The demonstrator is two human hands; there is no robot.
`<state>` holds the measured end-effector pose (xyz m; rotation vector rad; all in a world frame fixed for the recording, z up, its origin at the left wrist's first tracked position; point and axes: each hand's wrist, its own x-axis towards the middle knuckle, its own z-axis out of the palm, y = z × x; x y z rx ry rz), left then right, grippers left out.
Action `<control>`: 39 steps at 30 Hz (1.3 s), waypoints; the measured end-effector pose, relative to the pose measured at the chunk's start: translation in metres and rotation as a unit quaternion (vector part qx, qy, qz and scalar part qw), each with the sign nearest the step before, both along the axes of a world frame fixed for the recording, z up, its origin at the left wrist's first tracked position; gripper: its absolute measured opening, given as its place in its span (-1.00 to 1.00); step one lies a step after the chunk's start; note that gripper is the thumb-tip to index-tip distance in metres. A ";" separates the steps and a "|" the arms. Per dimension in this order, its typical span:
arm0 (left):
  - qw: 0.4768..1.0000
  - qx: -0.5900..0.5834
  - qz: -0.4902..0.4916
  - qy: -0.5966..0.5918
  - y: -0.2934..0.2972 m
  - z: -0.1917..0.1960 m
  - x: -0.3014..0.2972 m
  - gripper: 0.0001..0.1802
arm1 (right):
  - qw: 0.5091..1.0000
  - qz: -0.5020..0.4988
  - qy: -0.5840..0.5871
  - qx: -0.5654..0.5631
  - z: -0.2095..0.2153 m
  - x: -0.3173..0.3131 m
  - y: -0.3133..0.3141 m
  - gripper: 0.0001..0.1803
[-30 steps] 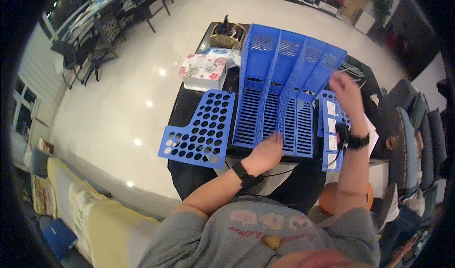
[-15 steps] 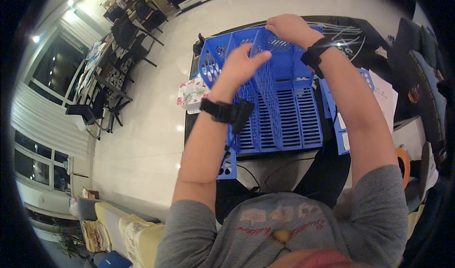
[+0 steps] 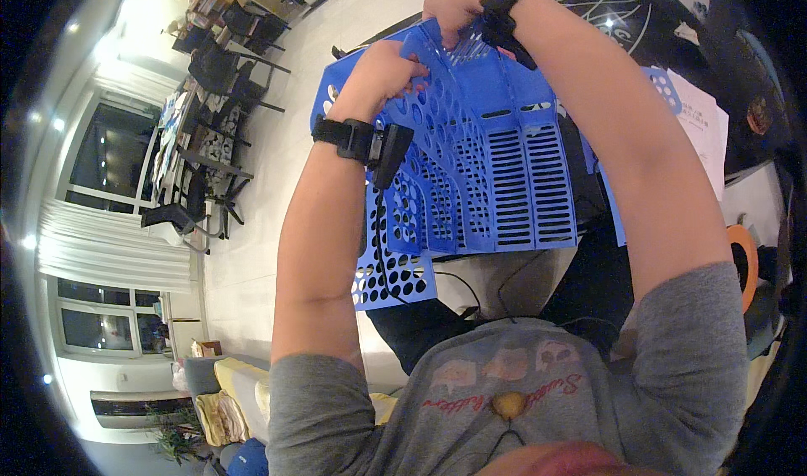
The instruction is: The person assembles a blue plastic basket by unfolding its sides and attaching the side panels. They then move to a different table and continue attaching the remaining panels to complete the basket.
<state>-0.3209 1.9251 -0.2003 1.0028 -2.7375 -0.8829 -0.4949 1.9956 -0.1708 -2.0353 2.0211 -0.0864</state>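
Observation:
A blue plastic file rack (image 3: pixel 538 194) with slotted and perforated panels stands on the dark table in front of me. At its far left, my left hand (image 3: pixel 378 76) is closed on the upper edge of a perforated divider (image 3: pixel 429 152), its fingertips curled over the plastic. My right hand (image 3: pixel 462 7) reaches to the far top of the rack, closed on the blue edge there; its fingertips are partly hidden. Both wrists wear black straps. Below my left wrist, a perforated blue panel (image 3: pixel 395 284) juts out past the near table edge.
Pale cables (image 3: pixel 588 5) lie on the dark table (image 3: pixel 647 43) at the far right. White paper (image 3: pixel 702 131) and another blue panel (image 3: pixel 664 89) sit to the right. An orange ring (image 3: pixel 744 261) is beside my right arm. Chairs (image 3: pixel 214 64) stand at left.
Both hands have moved left and farther away. My left fingers, spread before, now curl over the divider edge. The rack's left panels have shifted and lean more to the left.

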 end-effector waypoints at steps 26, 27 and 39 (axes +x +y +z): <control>0.984 0.091 0.040 0.149 0.008 -0.008 0.005 -0.84 | 0.996 -0.075 0.013 -0.040 -0.008 0.003 -0.003 -0.69; 0.984 0.095 0.039 0.147 0.006 -0.009 0.006 -0.85 | 0.996 -0.076 0.016 -0.043 -0.007 0.003 -0.003 -0.69; 0.979 0.089 0.066 0.173 0.009 -0.009 0.008 -0.85 | 0.996 -0.066 0.014 -0.065 -0.009 0.001 0.001 -0.67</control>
